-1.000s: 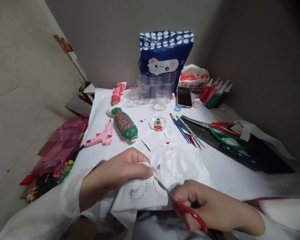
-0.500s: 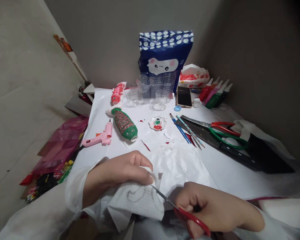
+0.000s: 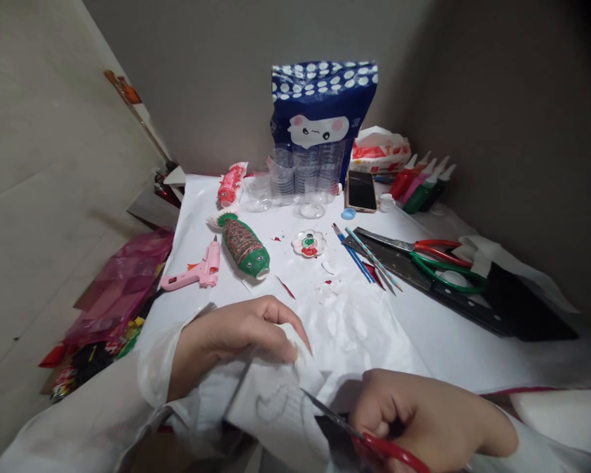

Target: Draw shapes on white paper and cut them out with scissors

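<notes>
My left hand (image 3: 249, 335) pinches a white cloth (image 3: 280, 410) by its upper edge, thumb in front. A grey curved line is drawn on the cloth, which hangs below the hand over the table's near edge. Red-handled scissors (image 3: 389, 447) are gripped in my right hand (image 3: 418, 414), at the lower right. Their blades point up and left, and the tips meet the cloth near the drawn line. Whether the blades are fully closed I cannot tell. The lower part of the handles runs out of view.
Beyond my hands lie a green fish craft (image 3: 246, 246), a red fish craft (image 3: 231, 186), a pink glue gun (image 3: 197, 266) and a paint palette (image 3: 309, 243). Brushes (image 3: 359, 256) and large shears (image 3: 423, 253) lie right. Clear cups (image 3: 308, 174) stand before a blue bag (image 3: 322, 98).
My left hand has turned the cloth and shifted slightly, its fingers reaching further over the top. The scissors have moved a little down and right, with their tips lower on the cloth.
</notes>
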The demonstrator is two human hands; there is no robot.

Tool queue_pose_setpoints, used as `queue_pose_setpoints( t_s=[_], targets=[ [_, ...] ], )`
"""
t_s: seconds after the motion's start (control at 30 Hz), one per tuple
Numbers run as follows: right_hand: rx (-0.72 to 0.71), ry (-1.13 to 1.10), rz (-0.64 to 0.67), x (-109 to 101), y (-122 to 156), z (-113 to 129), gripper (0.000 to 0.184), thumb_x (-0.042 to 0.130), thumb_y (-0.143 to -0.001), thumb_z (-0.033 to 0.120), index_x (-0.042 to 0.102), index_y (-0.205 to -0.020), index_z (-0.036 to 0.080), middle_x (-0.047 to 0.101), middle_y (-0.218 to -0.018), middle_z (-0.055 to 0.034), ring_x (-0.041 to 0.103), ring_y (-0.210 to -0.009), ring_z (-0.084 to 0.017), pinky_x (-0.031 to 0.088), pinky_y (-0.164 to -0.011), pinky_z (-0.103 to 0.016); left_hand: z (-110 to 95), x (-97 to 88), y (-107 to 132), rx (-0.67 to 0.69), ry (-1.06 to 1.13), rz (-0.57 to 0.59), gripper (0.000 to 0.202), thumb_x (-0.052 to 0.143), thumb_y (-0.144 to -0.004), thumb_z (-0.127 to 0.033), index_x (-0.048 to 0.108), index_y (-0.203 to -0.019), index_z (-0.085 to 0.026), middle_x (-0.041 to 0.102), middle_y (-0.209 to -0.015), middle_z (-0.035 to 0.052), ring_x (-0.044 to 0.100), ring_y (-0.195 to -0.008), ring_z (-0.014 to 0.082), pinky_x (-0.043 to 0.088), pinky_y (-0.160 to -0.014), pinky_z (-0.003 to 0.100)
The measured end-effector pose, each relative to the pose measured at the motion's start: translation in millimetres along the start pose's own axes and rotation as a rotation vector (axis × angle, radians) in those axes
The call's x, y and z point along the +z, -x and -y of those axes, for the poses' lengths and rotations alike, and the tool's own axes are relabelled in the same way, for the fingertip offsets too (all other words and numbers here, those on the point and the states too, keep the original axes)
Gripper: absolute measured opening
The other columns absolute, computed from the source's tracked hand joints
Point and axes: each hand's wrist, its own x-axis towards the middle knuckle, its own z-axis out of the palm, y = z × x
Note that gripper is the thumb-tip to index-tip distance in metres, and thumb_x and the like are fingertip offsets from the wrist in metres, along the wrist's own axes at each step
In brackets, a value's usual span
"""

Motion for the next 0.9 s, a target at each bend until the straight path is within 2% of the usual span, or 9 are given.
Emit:
queue_pose_setpoints(
  t_s=[0.17,0.23,0.37,0.5,0.57,0.67,0.73,0.83,0.9],
  targets=[
    [-0.212,-0.035,0.007,1.6,18.7,4.6,0.066,0.065,-0.069,0.078,0.048,-0.053,0.016,0.037,-0.046,0.007,0.029,-0.043,-0.004,0.022,-0.043,-0.022,0.5,-5.0,-5.8,0.014,0.039,-0.087,0.03,0.071,-0.054,-0.019,0.078,-0.083,-0.017,0.069,-0.074,0.001,0.055,-0.063,0.0132,0.041,-0.062,0.024],
    [-0.323,-0.092,-0.115,4.8,21.2,5.0,0.065,0.061,-0.075,0.077,0.048,-0.055,0.017,0.038,-0.048,0.0053,0.031,-0.044,-0.006,0.023,-0.044,-0.023,-1.2,-6.7,-5.5,0.059,-0.008,-0.155,0.028,0.07,-0.059,-0.019,0.076,-0.086,-0.017,0.067,-0.077,0.0004,0.054,-0.066,0.0128,0.039,-0.06,0.023],
    [-0.472,-0.259,-0.478,11.8,10.5,0.2,0.061,0.064,-0.074,0.076,0.046,-0.062,0.019,0.035,-0.053,0.0062,0.024,-0.048,-0.009,0.019,-0.045,-0.025,-7.7,-8.9,2.0,0.181,-0.121,-0.274,0.023,0.068,-0.065,-0.021,0.072,-0.087,-0.017,0.062,-0.078,0.0008,0.049,-0.063,0.0121,0.032,-0.055,0.023],
    [-0.453,-0.188,-0.652,16.1,-7.8,-4.5,0.058,0.063,-0.078,0.072,0.042,-0.064,0.02,0.032,-0.057,0.0065,0.019,-0.053,-0.009,0.016,-0.048,-0.026,-11.1,-5.9,12.0,0.226,-0.151,-0.257,0.014,0.067,-0.063,-0.029,0.065,-0.067,-0.016,0.046,-0.056,-0.004,0.032,-0.051,0.0093,0.02,-0.049,0.024],
    [-0.446,-0.094,-0.714,18.4,-15.3,-2.8,0.055,0.062,-0.081,0.069,0.042,-0.064,0.02,0.032,-0.059,0.0062,0.02,-0.054,-0.01,0.018,-0.05,-0.025,-10.6,-1.7,14.8,0.218,-0.173,-0.198,0.019,0.067,-0.064,-0.034,0.063,-0.063,-0.016,0.046,-0.055,-0.0035,0.032,-0.052,0.0098,0.02,-0.05,0.025],
    [-0.407,0.01,-0.81,23.1,-24.5,3.0,0.054,0.061,-0.081,0.067,0.039,-0.062,0.021,0.03,-0.059,0.0059,0.022,-0.056,-0.011,0.021,-0.05,-0.025,-7.2,6.3,16.0,0.222,-0.204,-0.109,0.029,0.069,-0.068,-0.044,0.063,-0.068,-0.015,0.051,-0.062,-0.0009,0.038,-0.057,0.0115,0.024,-0.053,0.025],
    [-0.375,0.078,-0.859,26.0,-30.0,5.7,0.051,0.061,-0.081,0.063,0.037,-0.061,0.022,0.029,-0.058,0.0061,0.024,-0.056,-0.011,0.022,-0.05,-0.025,-3.6,12.3,15.9,0.244,-0.199,-0.09,0.037,0.068,-0.072,-0.051,0.064,-0.078,-0.015,0.048,-0.063,-0.0028,0.035,-0.057,0.0109,0.022,-0.052,0.024],
    [-0.381,0.147,-0.885,28.4,-37.2,4.6,0.044,0.06,-0.083,0.049,0.034,-0.06,0.022,0.028,-0.057,0.0066,0.025,-0.055,-0.011,0.023,-0.05,-0.025,1.1,21.5,15.5,0.264,-0.214,-0.171,0.041,0.066,-0.078,-0.056,0.063,-0.086,-0.016,0.036,-0.059,-0.0073,0.025,-0.052,0.009,0.017,-0.049,0.023],
    [-0.398,0.168,-0.884,28.8,-41.1,1.9,0.04,0.058,-0.084,0.041,0.032,-0.06,0.023,0.029,-0.056,0.0068,0.025,-0.055,-0.011,0.024,-0.05,-0.024,2.1,26.8,15.5,0.26,-0.216,-0.248,0.039,0.065,-0.081,-0.055,0.062,-0.082,-0.016,0.039,-0.06,-0.0066,0.027,-0.052,0.0086,0.02,-0.049,0.022]
  ],
)
